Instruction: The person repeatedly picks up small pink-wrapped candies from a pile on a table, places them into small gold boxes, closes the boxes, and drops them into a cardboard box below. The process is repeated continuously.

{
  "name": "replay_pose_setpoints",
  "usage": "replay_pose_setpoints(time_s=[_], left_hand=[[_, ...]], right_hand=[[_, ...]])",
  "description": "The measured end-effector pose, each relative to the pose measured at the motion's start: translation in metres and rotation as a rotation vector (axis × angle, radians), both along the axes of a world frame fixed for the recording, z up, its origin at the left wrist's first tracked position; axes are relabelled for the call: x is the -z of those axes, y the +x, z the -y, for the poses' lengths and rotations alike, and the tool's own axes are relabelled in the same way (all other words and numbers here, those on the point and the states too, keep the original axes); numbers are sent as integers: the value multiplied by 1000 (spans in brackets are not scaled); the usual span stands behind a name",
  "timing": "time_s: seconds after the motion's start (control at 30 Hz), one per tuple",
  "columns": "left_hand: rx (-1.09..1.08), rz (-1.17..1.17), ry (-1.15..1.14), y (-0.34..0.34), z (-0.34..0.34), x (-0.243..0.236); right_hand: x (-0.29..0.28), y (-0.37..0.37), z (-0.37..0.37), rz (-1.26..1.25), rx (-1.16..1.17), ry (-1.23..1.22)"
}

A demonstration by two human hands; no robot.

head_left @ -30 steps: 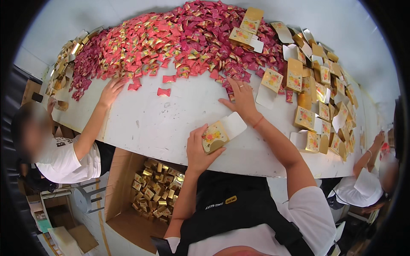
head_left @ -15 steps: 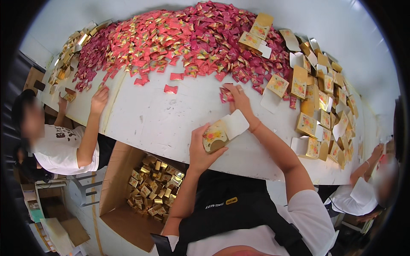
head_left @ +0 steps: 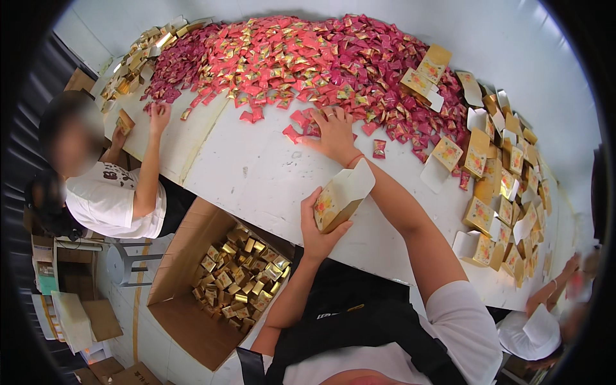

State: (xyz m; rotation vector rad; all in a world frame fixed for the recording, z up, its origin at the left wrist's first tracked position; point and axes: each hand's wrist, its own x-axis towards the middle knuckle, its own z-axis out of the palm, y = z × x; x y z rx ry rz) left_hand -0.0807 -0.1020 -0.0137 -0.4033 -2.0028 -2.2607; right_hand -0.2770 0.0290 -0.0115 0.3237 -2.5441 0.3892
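Note:
My left hand [head_left: 319, 239] is closed around a small gold carton [head_left: 335, 200] with a flower print, held tilted above the table's near edge. Its white-lined flap stands up, and the inside is mostly hidden. Farther out, my right hand [head_left: 335, 136] reaches over the table with its fingers spread, touching or just above a few coral-pink wrapped candies [head_left: 300, 119]. Whether a candy sits under the palm is hidden. One dark pink candy [head_left: 379, 149] lies alone to the right of that hand. Behind it rises a long heap of coral candies [head_left: 269, 61] and magenta candies [head_left: 385, 64].
Gold cartons [head_left: 478, 215] with open flaps are piled at the right of the white table [head_left: 250, 173]. A large cardboard box [head_left: 183, 263] of filled-looking gold cartons stands below at left. A co-worker [head_left: 115, 192] works at left; another person [head_left: 529, 327] is at far right.
My right hand has moved left and forward from the magenta candies to the coral ones, its fingers spreading. The carton has tipped in my left hand. The whole view has shifted slightly.

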Motion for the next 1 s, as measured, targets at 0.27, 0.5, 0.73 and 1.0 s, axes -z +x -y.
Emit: replay_pose_setpoints(time_s=[0.27,0.5,0.73,1.0], left_hand=[[-21,-28,-6,1,2,1],[-240,-69,117,9,4,4],[-478,-124,120,12,4,14],[-397,-24,160,13,7,12]], right_hand=[[-27,79,-48,272,-196,-159],[-28,103,-83,377,-282,-297],[-16,77,-49,215,-161,-191],[-17,54,16,380,-28,103]])
